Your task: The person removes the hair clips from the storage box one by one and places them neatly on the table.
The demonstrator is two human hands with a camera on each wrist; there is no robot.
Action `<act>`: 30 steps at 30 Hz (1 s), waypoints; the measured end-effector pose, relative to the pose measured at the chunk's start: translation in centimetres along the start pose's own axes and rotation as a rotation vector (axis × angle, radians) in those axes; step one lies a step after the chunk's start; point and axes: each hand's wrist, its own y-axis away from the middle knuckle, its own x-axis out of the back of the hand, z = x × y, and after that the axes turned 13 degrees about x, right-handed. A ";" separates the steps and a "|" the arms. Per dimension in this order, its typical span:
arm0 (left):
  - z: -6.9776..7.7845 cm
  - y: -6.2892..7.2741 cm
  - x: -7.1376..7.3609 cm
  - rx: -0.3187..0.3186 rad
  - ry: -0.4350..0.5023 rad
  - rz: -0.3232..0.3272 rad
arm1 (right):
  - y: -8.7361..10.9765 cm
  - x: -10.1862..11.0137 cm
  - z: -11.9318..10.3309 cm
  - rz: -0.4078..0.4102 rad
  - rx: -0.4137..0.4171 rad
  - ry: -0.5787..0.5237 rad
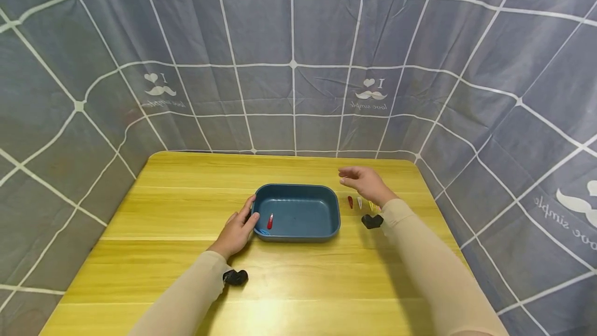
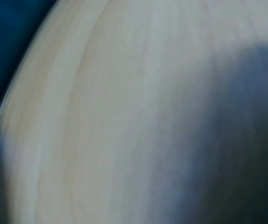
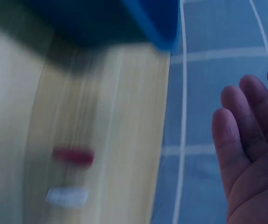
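Observation:
A blue plastic basin point(image 1: 298, 239) lies on the wooden table. My left hand point(image 1: 237, 231) holds its left wall, the thumb over the rim and the fingers along the outside. Inside the basin, toward the left, are a red hair clip point(image 1: 270, 221) and a blue hair clip point(image 1: 264, 232). Right of the basin, a red clip point(image 1: 350, 201), a white clip point(image 1: 359, 203) and a yellow clip point(image 1: 370, 205) lie in a row. Above that row hovers my right hand point(image 1: 366, 183), fingers extended and holding nothing; its forearm partly hides the row's right end.
The yellow wood-grain table point(image 1: 186, 185) reaches back to a grey curtain point(image 1: 261, 92) with white lines, which also hangs at both sides. A black wrist camera point(image 1: 235, 277) sits on the left sleeve, another point(image 1: 372, 221) on the right.

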 end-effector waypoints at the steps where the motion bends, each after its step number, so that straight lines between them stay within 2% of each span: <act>1: 0.0 0.0 0.0 0.001 0.001 0.001 | -0.4 -0.5 -0.6 -0.021 0.014 -0.004; 10: 0.2 0.0 0.0 -0.008 0.013 0.002 | -3.3 -5.4 -4.4 -0.175 0.115 0.000; 15: 0.1 -0.1 -0.1 -0.006 0.006 0.009 | -4.9 -8.2 -5.6 -0.249 0.150 0.015; 19: -0.1 -0.2 -0.2 0.005 -0.005 0.009 | -6.2 -10.4 -6.0 -0.357 0.188 0.038; 24: 0.0 0.0 0.0 0.017 -0.014 0.002 | -7.6 -12.9 -6.3 -0.495 0.260 0.123; 30: -0.2 -0.1 -0.1 0.001 -0.011 -0.005 | -8.4 -15.4 -6.5 -0.621 0.270 0.248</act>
